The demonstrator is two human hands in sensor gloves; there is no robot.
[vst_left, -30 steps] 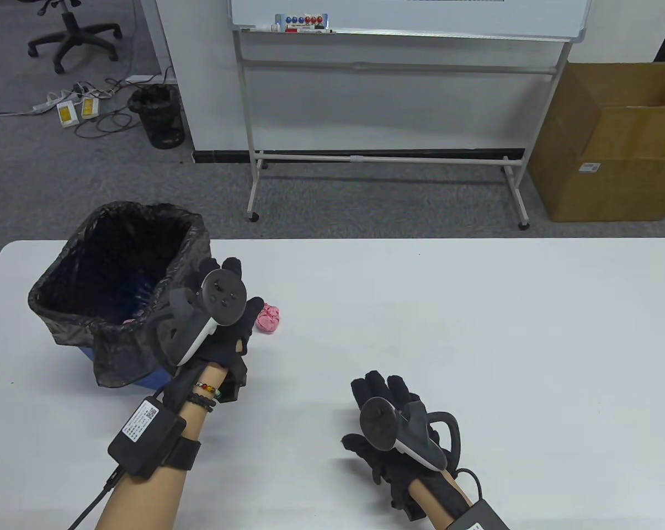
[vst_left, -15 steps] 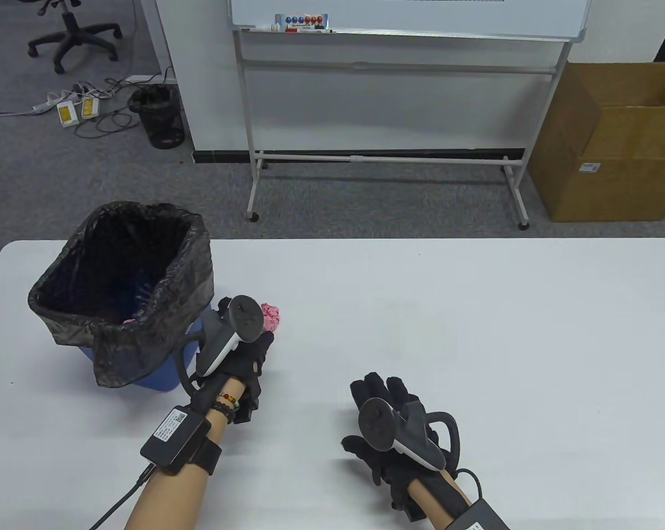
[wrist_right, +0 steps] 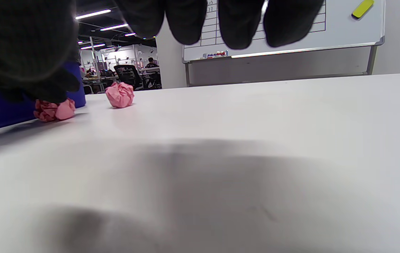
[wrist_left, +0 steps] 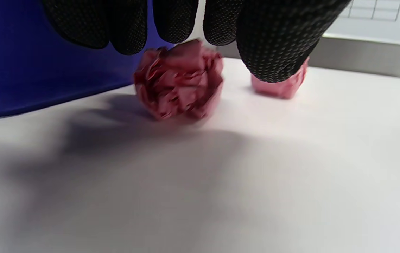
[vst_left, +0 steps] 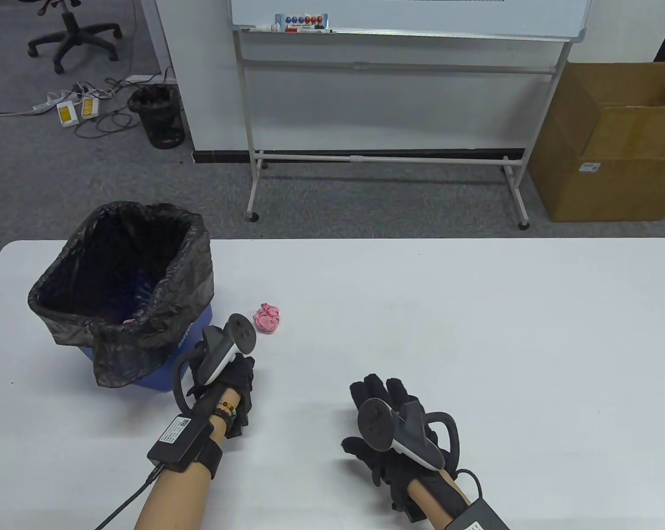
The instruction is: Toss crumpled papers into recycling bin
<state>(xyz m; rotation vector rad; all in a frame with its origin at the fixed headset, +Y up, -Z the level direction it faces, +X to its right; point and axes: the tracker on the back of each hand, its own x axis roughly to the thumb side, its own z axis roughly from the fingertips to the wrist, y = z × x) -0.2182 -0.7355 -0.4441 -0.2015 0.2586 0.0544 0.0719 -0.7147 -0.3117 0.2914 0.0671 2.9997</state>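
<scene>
A blue bin [vst_left: 161,376] with a black liner stands at the table's left; a pink scrap [vst_left: 129,320] shows inside. One pink crumpled ball [vst_left: 267,319] lies on the table right of the bin. A second pink ball [wrist_left: 178,82] sits on the table under my left hand [vst_left: 222,359], hidden in the table view; it also shows in the right wrist view [wrist_right: 54,109]. My left fingers [wrist_left: 175,21] arch over it at its top, not closed around it. The other ball [wrist_left: 284,84] lies behind the thumb. My right hand [vst_left: 384,397] rests flat on the table, empty.
The bin's blue wall [wrist_left: 45,77] is close on my left hand's left. A whiteboard stand [vst_left: 387,160] and a cardboard box [vst_left: 613,143] stand on the floor beyond the table's far edge.
My left hand has come down from the bin's rim and back toward me onto the table beside the bin, uncovering the pink ball. The right hand has not moved.
</scene>
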